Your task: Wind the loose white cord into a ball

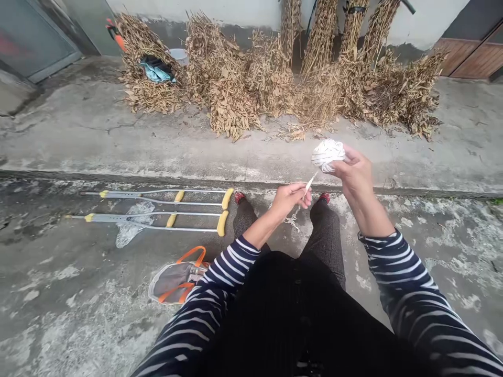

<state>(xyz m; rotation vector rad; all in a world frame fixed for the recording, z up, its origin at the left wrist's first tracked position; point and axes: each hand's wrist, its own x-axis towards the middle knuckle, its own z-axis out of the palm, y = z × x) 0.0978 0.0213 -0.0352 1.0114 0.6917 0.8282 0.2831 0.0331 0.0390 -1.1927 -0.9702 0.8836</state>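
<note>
My right hand grips a ball of white cloth strip marked with thin dark lines, thumb and fingers on its right side. Lower and to the left, my left hand is closed on a pointed white strip end that angles up toward the ball. Whether this piece joins the ball is hard to make out. Beneath my left hand, close to the ground between my feet, shows a tangle of white cord.
Two crutches lie on the ground at left, with a clear plastic bag by them. Nearer me sits a grey bag with orange handles. A concrete step runs across ahead, bearing dried plant bundles and a blue-black cloth.
</note>
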